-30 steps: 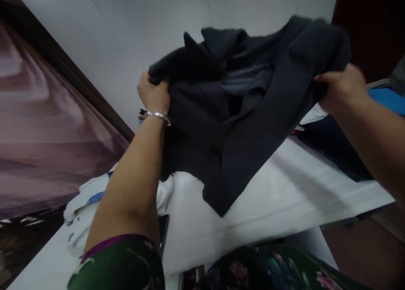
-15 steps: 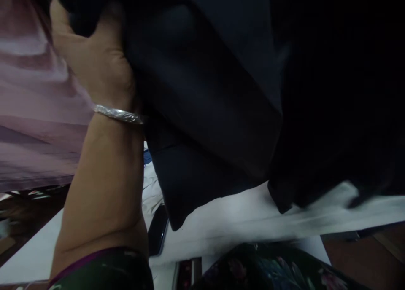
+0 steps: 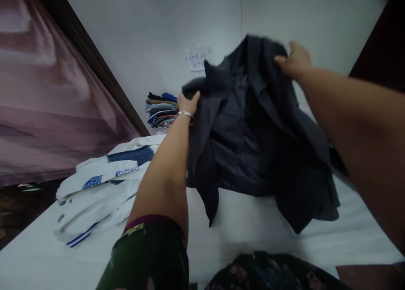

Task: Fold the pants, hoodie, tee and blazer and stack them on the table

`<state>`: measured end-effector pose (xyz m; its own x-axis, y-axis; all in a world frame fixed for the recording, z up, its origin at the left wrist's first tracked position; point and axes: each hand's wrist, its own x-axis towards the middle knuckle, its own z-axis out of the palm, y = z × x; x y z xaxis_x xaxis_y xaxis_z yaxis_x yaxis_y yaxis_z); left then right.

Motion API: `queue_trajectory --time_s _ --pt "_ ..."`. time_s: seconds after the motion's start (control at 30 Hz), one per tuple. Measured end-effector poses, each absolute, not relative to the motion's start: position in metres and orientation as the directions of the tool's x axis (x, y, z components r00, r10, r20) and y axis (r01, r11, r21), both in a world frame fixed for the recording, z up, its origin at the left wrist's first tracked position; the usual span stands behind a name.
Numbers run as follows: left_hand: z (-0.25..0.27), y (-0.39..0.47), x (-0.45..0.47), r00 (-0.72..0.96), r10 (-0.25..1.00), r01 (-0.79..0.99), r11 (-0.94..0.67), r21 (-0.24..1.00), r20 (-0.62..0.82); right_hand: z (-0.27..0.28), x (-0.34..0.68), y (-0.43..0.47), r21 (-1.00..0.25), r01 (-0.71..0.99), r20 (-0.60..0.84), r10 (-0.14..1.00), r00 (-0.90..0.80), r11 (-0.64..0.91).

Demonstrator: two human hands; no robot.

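Note:
A dark suit jacket (image 3: 240, 130) with lapels hangs spread between my two hands, its inside lining facing me. My left hand (image 3: 189, 102), with a silver bangle at the wrist, is closed on the jacket's shoulder on the left. On the other shoulder my right hand (image 3: 292, 61) grips the cloth, slightly blurred. The jacket's lower hem and front corners hang down onto or just over the white-covered table (image 3: 247, 226); I cannot tell how much of it touches.
White garments with blue prints (image 3: 101, 184) lie in a loose heap on the table's left. Behind them stands a stack of folded clothes (image 3: 162, 108) by the pale wall (image 3: 158, 24). A handwritten paper sign (image 3: 196, 59) is on the wall. A pink curtain (image 3: 47, 96) hangs at the left.
The dark jacket, close before the camera earlier, is now farther away and opened out. My left hand has moved forward and right; my right hand has come into view holding the other shoulder.

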<state>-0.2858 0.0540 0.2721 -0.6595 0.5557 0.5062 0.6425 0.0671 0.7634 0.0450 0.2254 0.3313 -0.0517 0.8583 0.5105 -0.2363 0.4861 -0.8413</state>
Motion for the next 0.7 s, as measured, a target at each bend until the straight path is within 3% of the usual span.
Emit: queue_trajectory --time_s 0.1,0.17,0.2,0.27,0.37,0.53,0.7 --pt "0.202 0.060 -0.301 -0.580 0.710 0.713 0.205 0.671 0.399 0.256 0.014 0.191 -0.868 0.058 0.465 0.847 -0.257 0.494" --pt "0.156 0.041 -0.311 -0.537 0.779 0.771 0.297 0.564 0.325 0.202 0.015 0.166 -0.789 0.282 0.377 0.792 -0.481 0.546" --pt "0.135 0.027 -0.316 -0.547 0.792 0.775 0.355 0.524 0.272 0.177 0.022 0.154 -0.728 0.335 0.320 0.729 -0.606 0.598" --pt "0.098 -0.006 -0.323 -0.584 0.790 0.766 0.459 0.450 0.187 0.133 0.049 0.132 -0.633 0.410 0.243 0.671 -0.700 0.657" --pt "0.055 -0.050 -0.327 -0.650 0.753 0.715 0.564 0.414 0.097 0.087 0.104 0.103 -0.590 0.455 0.217 0.674 -0.706 0.667" --pt "0.022 -0.079 -0.317 -0.710 0.701 0.583 0.636 0.505 -0.064 0.042 0.170 0.045 -0.640 0.556 0.244 0.826 -0.508 0.530" --pt "0.026 -0.066 -0.304 -0.733 0.658 0.458 0.664 0.591 -0.172 0.014 0.173 -0.023 -0.504 0.602 0.333 0.783 -0.526 0.619"
